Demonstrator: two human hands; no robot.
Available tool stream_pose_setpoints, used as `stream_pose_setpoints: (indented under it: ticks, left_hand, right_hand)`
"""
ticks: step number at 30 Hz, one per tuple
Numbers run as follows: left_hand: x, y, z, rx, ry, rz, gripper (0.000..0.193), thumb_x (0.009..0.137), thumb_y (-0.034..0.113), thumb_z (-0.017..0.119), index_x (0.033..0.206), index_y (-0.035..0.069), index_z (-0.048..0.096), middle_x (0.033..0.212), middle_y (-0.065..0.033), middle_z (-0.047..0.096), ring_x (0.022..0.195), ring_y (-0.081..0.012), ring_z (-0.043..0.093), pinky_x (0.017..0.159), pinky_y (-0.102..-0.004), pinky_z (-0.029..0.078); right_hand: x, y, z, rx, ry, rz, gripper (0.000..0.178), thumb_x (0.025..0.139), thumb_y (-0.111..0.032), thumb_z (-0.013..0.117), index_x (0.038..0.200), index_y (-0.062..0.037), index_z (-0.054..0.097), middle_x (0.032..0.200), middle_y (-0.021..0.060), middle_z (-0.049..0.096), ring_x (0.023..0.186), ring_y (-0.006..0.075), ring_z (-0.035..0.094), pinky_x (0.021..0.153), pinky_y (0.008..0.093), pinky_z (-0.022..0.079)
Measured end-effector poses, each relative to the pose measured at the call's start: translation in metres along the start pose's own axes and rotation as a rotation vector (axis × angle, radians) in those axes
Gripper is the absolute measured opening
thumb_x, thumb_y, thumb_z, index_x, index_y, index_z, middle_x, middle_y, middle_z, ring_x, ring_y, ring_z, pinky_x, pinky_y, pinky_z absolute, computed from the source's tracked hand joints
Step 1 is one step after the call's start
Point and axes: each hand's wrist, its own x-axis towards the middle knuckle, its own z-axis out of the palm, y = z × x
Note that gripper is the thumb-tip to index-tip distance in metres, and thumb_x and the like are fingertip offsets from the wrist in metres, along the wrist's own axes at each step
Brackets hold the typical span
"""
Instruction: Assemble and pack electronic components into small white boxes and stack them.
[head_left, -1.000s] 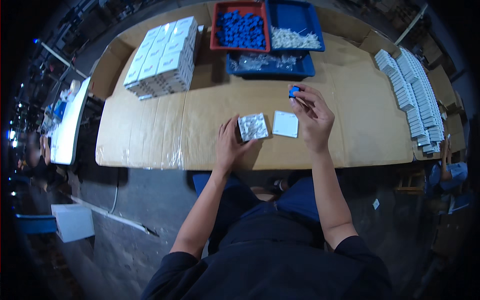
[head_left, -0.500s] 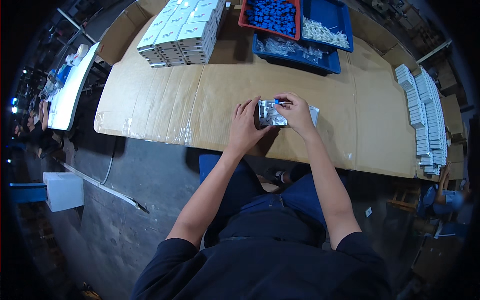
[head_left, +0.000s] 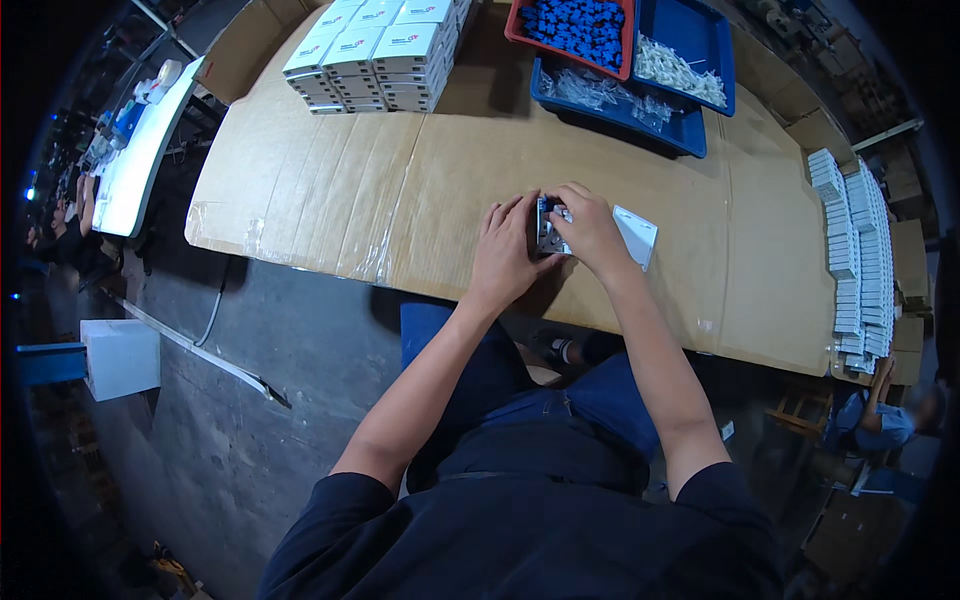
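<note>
A small open white plastic case with white fittings inside lies on the cardboard-covered table in front of me. My left hand steadies its left side, thumb along the near edge and fingers at the far left corner. Over the case reaches my right hand, fingers pinched on a small blue piece near the far left corner. My fingers hide much of the case's inside. Just right of that hand, a flat white panel lies on the cardboard; whether it joins the case is hidden.
Stacked white boxes stand at the far left. Far right of centre are a red tray of blue pieces and blue trays with white parts and clear bags. Rows of white cases line the right edge. People sit left and right.
The view has shifted, moving the table's contents in the picture. My right hand has brought the blue piece to the case's far left corner, and the white panel shows more fully.
</note>
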Motion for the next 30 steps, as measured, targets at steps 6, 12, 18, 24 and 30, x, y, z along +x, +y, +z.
stream_pose_setpoints:
  ticks: [6, 12, 18, 24, 30]
  left_hand:
    - [-0.002, -0.003, 0.000, -0.011, -0.016, -0.043, 0.103, 0.074, 0.032, 0.090, 0.157, 0.006, 0.035, 0.145, -0.0156, 0.058, 0.137, -0.0387, 0.049, 0.124, -0.0502, 0.028]
    - [0.002, -0.001, 0.000, -0.018, -0.029, -0.057, 0.103, 0.073, 0.033, 0.090, 0.157, 0.006, 0.036, 0.146, -0.0152, 0.058, 0.138, -0.0386, 0.049, 0.124, -0.0503, 0.028]
    - [0.003, -0.002, 0.002, 0.011, -0.016, -0.014, 0.100, 0.072, 0.032, 0.090, 0.155, 0.007, 0.040, 0.149, -0.0152, 0.054, 0.137, -0.0377, 0.050, 0.123, -0.0508, 0.029]
    - [-0.001, -0.015, 0.008, 0.028, 0.080, 0.071, 0.100, 0.072, 0.035, 0.089, 0.154, 0.005, 0.041, 0.147, -0.0195, 0.052, 0.136, -0.0391, 0.049, 0.121, -0.0509, 0.031]
    - [0.004, 0.007, 0.005, 0.139, 0.044, 0.022, 0.111, 0.072, 0.058, 0.088, 0.155, 0.004, 0.038, 0.143, -0.0214, 0.049, 0.135, -0.0396, 0.045, 0.114, -0.0517, 0.037]
  right_hand:
    - [-0.003, -0.007, 0.001, -0.043, -0.011, -0.053, 0.025, 0.084, -0.003, 0.068, 0.108, 0.0045, 0.070, 0.115, 0.0199, 0.070, 0.109, 0.0390, 0.065, 0.097, 0.0448, 0.053]
    - [-0.008, -0.004, 0.000, -0.077, -0.018, -0.019, 0.025, 0.086, -0.007, 0.069, 0.110, -0.0001, 0.075, 0.126, 0.0159, 0.070, 0.122, 0.0348, 0.061, 0.106, 0.0448, 0.049]
    - [-0.026, -0.006, -0.006, -0.449, -0.033, -0.059, 0.030, 0.090, -0.020, 0.074, 0.119, -0.0132, 0.078, 0.155, 0.0115, 0.052, 0.144, 0.0367, 0.043, 0.121, 0.0530, 0.032]
    - [-0.043, -0.004, -0.063, -0.128, 0.029, 0.188, 0.055, 0.086, -0.022, 0.081, 0.138, -0.0131, 0.066, 0.161, 0.0136, 0.044, 0.147, 0.0363, 0.041, 0.120, 0.0469, 0.037]
    - [-0.100, 0.028, -0.090, -0.141, 0.020, 0.345, 0.068, 0.074, -0.016, 0.090, 0.138, -0.0099, 0.065, 0.156, 0.0129, 0.049, 0.142, 0.0335, 0.047, 0.118, 0.0423, 0.040]
